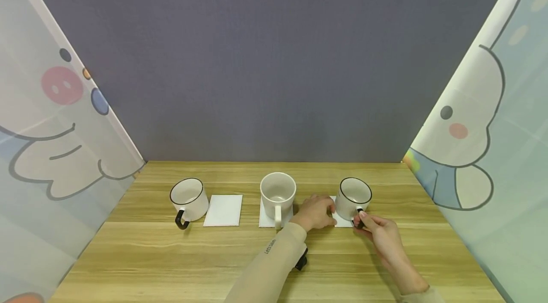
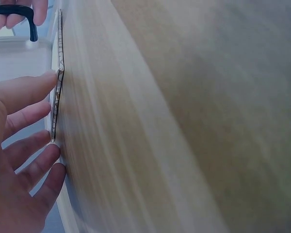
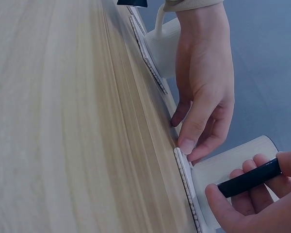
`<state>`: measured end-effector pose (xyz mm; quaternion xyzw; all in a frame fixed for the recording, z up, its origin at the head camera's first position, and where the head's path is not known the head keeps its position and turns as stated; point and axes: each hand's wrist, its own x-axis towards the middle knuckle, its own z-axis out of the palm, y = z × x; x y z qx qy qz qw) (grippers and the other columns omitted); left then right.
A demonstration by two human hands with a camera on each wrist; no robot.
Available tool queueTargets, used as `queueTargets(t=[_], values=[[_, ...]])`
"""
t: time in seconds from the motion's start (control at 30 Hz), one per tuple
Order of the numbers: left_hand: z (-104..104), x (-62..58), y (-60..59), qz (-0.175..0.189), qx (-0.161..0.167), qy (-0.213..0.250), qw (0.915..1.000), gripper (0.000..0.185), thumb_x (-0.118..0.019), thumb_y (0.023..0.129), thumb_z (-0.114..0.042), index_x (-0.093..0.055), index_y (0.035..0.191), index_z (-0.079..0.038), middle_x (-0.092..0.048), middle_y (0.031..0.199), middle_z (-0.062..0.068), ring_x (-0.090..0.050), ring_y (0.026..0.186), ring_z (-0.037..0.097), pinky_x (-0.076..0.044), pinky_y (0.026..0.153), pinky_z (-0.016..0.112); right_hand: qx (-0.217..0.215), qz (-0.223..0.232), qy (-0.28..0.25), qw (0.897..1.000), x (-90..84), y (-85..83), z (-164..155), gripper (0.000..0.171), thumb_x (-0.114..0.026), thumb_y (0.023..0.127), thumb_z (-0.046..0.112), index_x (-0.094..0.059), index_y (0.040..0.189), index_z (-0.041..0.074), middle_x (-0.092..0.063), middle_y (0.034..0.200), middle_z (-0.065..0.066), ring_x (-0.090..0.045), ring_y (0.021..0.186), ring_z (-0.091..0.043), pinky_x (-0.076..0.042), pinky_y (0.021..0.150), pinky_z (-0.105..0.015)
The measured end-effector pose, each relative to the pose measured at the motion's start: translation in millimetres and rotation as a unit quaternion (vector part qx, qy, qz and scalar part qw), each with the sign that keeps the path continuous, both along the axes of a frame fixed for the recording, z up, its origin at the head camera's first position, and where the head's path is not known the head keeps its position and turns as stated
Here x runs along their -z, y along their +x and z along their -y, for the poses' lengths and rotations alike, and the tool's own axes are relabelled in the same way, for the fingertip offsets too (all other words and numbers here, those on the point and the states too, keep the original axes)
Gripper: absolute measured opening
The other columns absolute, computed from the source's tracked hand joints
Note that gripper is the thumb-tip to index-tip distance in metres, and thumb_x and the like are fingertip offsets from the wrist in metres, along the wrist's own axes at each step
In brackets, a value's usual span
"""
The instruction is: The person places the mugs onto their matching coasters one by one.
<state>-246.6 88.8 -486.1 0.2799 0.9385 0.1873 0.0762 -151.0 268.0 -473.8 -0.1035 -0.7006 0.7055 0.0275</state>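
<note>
On the wooden tabletop (image 1: 274, 250) three white mugs stand in a row, and both hands work at the one at 3 o'clock. The right hand (image 1: 382, 232) pinches the black handle (image 1: 358, 218) of the black-rimmed right mug (image 1: 353, 198); in the right wrist view the thumb lies under that handle (image 3: 250, 177) and the curled fingers over it, with the mug's (image 3: 233, 167) white wall just behind. The mug sits on a white coaster (image 1: 342, 220), its handle turned toward 5 o'clock.

The left hand (image 1: 316, 212) lies just at 9 o'clock of that mug, fingers fairly straight and spread, their tips on the edge of the coaster. The right wrist view shows the left hand (image 3: 203, 92) coming down with a fingertip (image 3: 186, 145) pressed on the coaster's (image 3: 186, 182) end against the wood. In the left wrist view the left hand's (image 2: 19, 145) fingers touch the thin coaster edge (image 2: 57, 97), and the black handle (image 2: 19, 12) shows at the upper corner, gripped by the other hand's fingers.

In the middle of the row a plain white mug (image 1: 278, 192) stands on a second coaster (image 1: 267, 219), its white handle toward 6 o'clock. At 9 o'clock a third coaster (image 1: 223, 210) lies bare, and just beyond it a black-rimmed mug (image 1: 188, 199) rests directly on the wood, black handle toward 7 o'clock
</note>
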Motion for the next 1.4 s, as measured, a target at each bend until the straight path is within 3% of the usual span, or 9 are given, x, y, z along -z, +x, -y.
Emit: queueTargets(t=[0.53, 0.93, 1.13, 1.4], values=[[1, -1.1, 0.9, -0.012, 0.004, -0.004, 0.9999, 0.021, -0.082, 0.085, -0.039, -0.069, 0.098, -0.027, -0.065, 0.120, -0.015, -0.054, 0.104, 0.010, -0.046, 0.091, 0.028, 0.002, 0.013, 0.003, 1.000, -0.5, -0.5, 1, 0.040, -0.055, 0.106, 0.017, -0.062, 0.112, -0.022, -0.066, 0.104, -0.012, -0.067, 0.097, -0.017, -0.058, 0.092, -0.037], [1, -6.8, 4.9, -0.025, -0.018, 0.006, 0.9995, 0.009, -0.077, 0.089, -0.025, -0.070, 0.092, -0.021, -0.064, 0.092, -0.011, -0.058, 0.088, 0.008, -0.048, 0.069, 0.024, -0.001, 0.006, 0.006, 1.000, 0.0, -1.0, 1, 0.038, -0.056, 0.106, 0.016, -0.063, 0.110, -0.021, -0.066, 0.102, -0.013, -0.067, 0.097, -0.019, -0.058, 0.090, -0.036], [0, -13.4, 13.4, -0.081, 0.004, -0.044, 0.9957, 0.005, -0.073, 0.090, -0.023, -0.068, 0.090, -0.020, -0.059, 0.085, -0.009, -0.056, 0.077, 0.008, -0.046, 0.057, 0.024, -0.004, 0.007, 0.013, 1.000, -1.1, -0.1, -1, 0.039, -0.055, 0.106, 0.017, -0.063, 0.111, -0.021, -0.066, 0.103, -0.013, -0.067, 0.097, -0.020, -0.058, 0.091, -0.036], [1, -19.3, 22.7, -0.142, 0.032, -0.078, 0.9862, 0.009, -0.071, 0.091, -0.027, -0.065, 0.087, -0.022, -0.057, 0.081, -0.008, -0.055, 0.071, 0.009, -0.046, 0.055, 0.026, -0.012, 0.001, 0.014, 1.000, -1.8, 0.5, -2, 0.039, -0.056, 0.106, 0.018, -0.064, 0.107, -0.020, -0.064, 0.103, -0.011, -0.067, 0.097, -0.019, -0.058, 0.090, -0.036]])
